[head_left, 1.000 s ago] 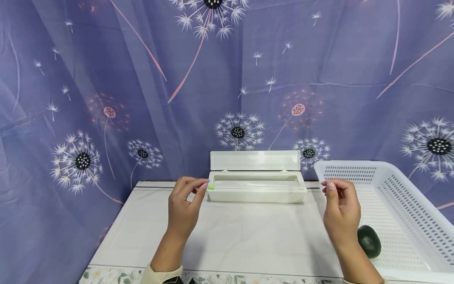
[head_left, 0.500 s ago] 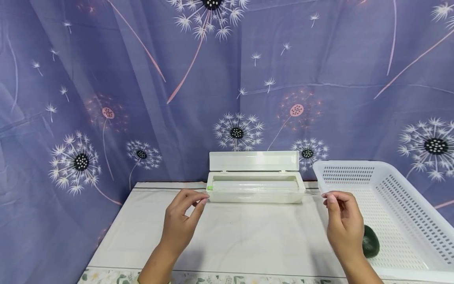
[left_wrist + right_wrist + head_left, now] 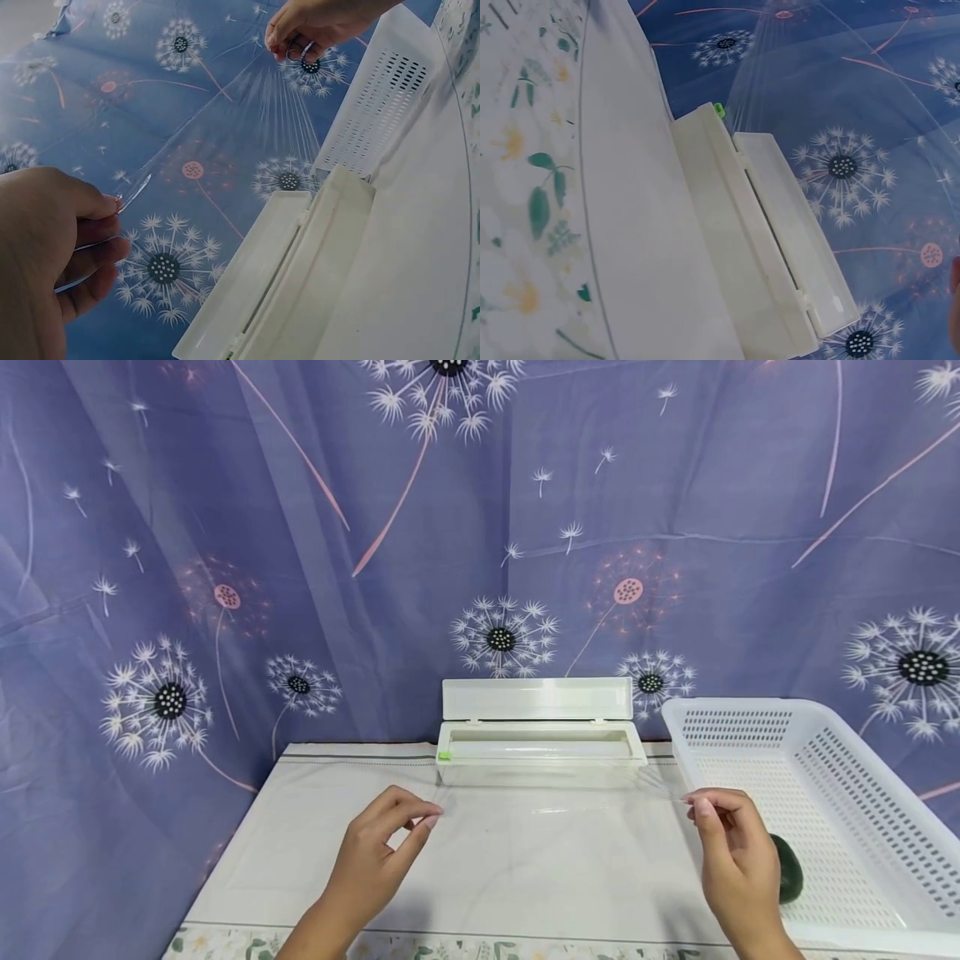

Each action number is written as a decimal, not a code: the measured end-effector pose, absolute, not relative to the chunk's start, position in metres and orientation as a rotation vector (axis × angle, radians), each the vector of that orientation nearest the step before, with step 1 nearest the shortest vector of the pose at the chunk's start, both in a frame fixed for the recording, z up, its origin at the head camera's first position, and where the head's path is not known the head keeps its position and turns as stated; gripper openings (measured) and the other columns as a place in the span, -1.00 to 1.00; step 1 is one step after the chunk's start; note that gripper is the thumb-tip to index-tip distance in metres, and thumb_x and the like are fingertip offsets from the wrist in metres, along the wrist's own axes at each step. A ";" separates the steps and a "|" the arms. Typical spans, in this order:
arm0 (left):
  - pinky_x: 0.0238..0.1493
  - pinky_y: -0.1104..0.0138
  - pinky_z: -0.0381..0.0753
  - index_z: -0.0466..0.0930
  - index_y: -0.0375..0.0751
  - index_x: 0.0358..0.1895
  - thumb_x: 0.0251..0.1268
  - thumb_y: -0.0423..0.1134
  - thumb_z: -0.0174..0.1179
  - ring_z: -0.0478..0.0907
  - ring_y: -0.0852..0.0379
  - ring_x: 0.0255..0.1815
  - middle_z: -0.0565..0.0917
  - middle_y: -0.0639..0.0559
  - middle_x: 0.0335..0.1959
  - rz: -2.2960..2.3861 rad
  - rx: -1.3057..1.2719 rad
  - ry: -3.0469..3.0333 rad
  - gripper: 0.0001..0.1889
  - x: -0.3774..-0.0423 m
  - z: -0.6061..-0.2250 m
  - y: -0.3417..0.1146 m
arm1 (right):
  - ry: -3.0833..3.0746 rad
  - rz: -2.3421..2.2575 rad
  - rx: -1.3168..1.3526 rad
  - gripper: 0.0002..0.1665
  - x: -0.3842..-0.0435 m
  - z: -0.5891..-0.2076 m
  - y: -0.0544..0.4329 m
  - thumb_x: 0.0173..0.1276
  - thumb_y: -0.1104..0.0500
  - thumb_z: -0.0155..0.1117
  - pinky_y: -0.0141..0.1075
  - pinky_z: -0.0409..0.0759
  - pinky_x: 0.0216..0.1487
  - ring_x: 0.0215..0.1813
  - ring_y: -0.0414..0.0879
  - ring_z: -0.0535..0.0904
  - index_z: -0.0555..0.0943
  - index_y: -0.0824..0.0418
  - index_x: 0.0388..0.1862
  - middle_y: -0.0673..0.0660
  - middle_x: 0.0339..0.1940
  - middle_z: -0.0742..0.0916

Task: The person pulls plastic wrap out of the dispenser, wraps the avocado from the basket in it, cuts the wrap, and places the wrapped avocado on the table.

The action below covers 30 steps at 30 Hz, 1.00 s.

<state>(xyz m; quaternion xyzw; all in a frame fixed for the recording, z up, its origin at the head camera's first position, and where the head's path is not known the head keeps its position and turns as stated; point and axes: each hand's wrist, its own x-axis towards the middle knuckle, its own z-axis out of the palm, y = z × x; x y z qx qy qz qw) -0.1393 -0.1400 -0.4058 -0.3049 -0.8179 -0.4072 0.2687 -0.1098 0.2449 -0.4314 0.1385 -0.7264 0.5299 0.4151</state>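
Note:
A sheet of clear cling film [image 3: 570,811] stretches toward me from a white film dispenser [image 3: 636,735] with its lid [image 3: 537,699] raised. Inside, the film roll [image 3: 540,749] shows. My left hand [image 3: 375,856] pinches one front corner of the sheet between thumb and fingertips. At the other corner, my right hand [image 3: 733,860] does the same. Both hands hover above the table, in front of the dispenser and apart. In the left wrist view the film [image 3: 281,112] runs in creases from the right hand [image 3: 322,22] down to the dispenser [image 3: 322,262].
On the right stands a white perforated basket [image 3: 870,777]. A dark green rounded fruit or vegetable [image 3: 790,870] lies in it, partly behind my right hand. A green tab [image 3: 445,756] sits on the dispenser's left end. A blue dandelion-print curtain [image 3: 405,635] hangs behind the white-covered table [image 3: 525,877].
Both hands have moved toward me and lower, drawing cling film out of the dispenser. The sheet now spans a longer stretch over the table. The dispenser and basket have stayed put.

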 end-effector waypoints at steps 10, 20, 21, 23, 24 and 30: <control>-0.27 0.58 0.50 0.72 0.04 -0.09 0.34 -0.42 0.28 0.51 0.36 -0.30 0.62 0.20 -0.24 -1.127 -0.908 -2.219 -0.76 -0.131 -0.414 -0.143 | -2.011 1.289 0.121 -0.84 -0.089 -0.437 0.243 0.51 0.48 0.01 -0.62 0.49 -0.03 -0.13 -0.29 0.54 0.53 0.54 -0.09 -0.15 -0.14 0.63; -0.35 0.51 0.52 0.69 0.24 -0.14 0.36 -0.29 0.30 0.45 0.46 -0.29 0.55 0.41 -0.23 -1.058 -0.911 -2.415 -0.78 -0.120 -0.427 -0.149 | -2.152 1.242 -0.020 -0.85 -0.070 -0.449 0.242 0.44 0.49 0.12 -0.64 0.46 0.01 -0.06 -0.35 0.57 0.61 0.39 -0.11 -0.15 -0.14 0.67; -0.32 0.50 0.55 0.69 0.23 -0.14 0.37 -0.28 0.30 0.47 0.47 -0.28 0.55 0.41 -0.23 -1.052 -0.915 -2.430 -0.79 -0.119 -0.427 -0.149 | -2.162 1.241 -0.036 -0.84 -0.069 -0.449 0.241 0.44 0.49 0.13 -0.65 0.46 0.02 -0.05 -0.36 0.57 0.61 0.38 -0.11 -0.14 -0.13 0.67; -0.26 0.45 0.60 0.69 0.22 -0.15 0.39 -0.27 0.29 0.49 0.47 -0.25 0.55 0.41 -0.23 -1.048 -0.920 -2.460 -0.81 -0.117 -0.429 -0.151 | -2.189 1.218 -0.067 -0.84 -0.067 -0.451 0.240 0.44 0.47 0.14 -0.66 0.44 0.01 -0.05 -0.39 0.56 0.62 0.34 -0.11 -0.14 -0.13 0.68; -0.23 0.42 0.62 0.68 0.23 -0.15 0.40 -0.26 0.28 0.50 0.48 -0.25 0.55 0.41 -0.23 -1.056 -0.919 -2.477 -0.82 -0.117 -0.429 -0.151 | -2.198 1.208 -0.075 -0.84 -0.066 -0.451 0.239 0.44 0.47 0.15 -0.67 0.44 0.01 -0.06 -0.40 0.56 0.63 0.32 -0.11 -0.14 -0.13 0.68; -0.24 0.43 0.59 0.68 0.23 -0.19 0.44 -0.23 0.24 0.48 0.49 -0.27 0.54 0.42 -0.26 -1.061 -0.947 -2.533 -0.85 -0.115 -0.433 -0.152 | -2.228 1.115 -0.097 -0.81 -0.062 -0.457 0.238 0.40 0.46 0.22 -0.70 0.42 -0.04 -0.13 -0.46 0.54 0.67 0.23 -0.18 -0.19 -0.18 0.68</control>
